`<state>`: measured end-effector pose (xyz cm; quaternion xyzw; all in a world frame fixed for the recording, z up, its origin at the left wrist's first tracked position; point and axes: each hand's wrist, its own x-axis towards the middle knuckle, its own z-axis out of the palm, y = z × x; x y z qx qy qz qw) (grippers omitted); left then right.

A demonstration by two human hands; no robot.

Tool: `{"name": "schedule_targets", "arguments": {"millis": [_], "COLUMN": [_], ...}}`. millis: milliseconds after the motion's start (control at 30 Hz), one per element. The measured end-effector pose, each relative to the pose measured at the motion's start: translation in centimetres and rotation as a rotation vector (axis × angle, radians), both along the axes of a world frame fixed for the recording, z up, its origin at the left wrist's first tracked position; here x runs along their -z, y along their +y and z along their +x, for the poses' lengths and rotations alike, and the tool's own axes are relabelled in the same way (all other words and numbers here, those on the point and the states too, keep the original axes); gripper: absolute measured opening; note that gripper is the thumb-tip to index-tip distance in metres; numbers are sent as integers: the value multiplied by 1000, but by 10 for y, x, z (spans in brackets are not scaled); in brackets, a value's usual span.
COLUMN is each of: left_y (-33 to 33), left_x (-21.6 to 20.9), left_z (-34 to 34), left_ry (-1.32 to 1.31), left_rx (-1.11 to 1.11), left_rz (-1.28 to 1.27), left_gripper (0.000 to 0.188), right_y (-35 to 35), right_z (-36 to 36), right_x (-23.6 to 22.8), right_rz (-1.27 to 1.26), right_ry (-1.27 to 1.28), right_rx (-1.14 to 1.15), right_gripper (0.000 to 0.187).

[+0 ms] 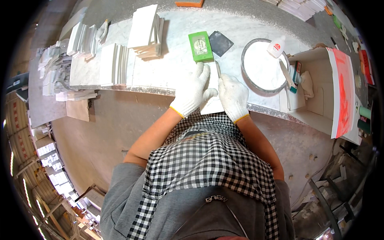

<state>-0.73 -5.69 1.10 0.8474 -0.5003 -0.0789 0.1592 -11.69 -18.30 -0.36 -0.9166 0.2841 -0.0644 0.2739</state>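
My left hand (191, 90), in a white knit glove with a yellow cuff, lies with fingers stretched out along the left side of a white slab (211, 105). The slab is at the table's front edge, close to the apron. My right hand (234, 95), gloved the same way, is closed round a narrow blade-like tool (218, 69); its tip points away from me and its handle is hidden. Beyond my left fingertips sits a bright green block (201, 47) with a pale label. A dark square pad (221, 43) lies beside it.
To the right stands a round basin (260, 67) of white material, with a white bottle (276, 46) at its rim. An open cardboard box (322, 86) is farther right. Stacked white slabs (144, 30) and upright slabs (114, 64) stand on the left.
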Motion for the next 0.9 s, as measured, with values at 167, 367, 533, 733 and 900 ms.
{"name": "schedule_targets", "arguments": {"millis": [167, 367, 533, 733, 900], "left_y": [-1, -2, -2, -2, -1], "left_x": [0, -3, -6, -5, -2], "left_z": [2, 1, 2, 1, 2], "left_ry": [28, 66, 54, 94, 91], "left_rx": [9, -2, 17, 0, 12], "left_rz": [35, 75, 23, -14, -36], "left_gripper": [87, 85, 84, 82, 81], "right_y": [-2, -5, -11, -14, -6], "right_z": [9, 19, 27, 9, -4], "right_x": [2, -3, -6, -5, 4], "right_rz": [-31, -75, -68, 46, 78], "right_ry": [21, 91, 112, -27, -104], "right_rx": [-18, -54, -89, 27, 46], "right_gripper": [18, 17, 19, 22, 24]}}
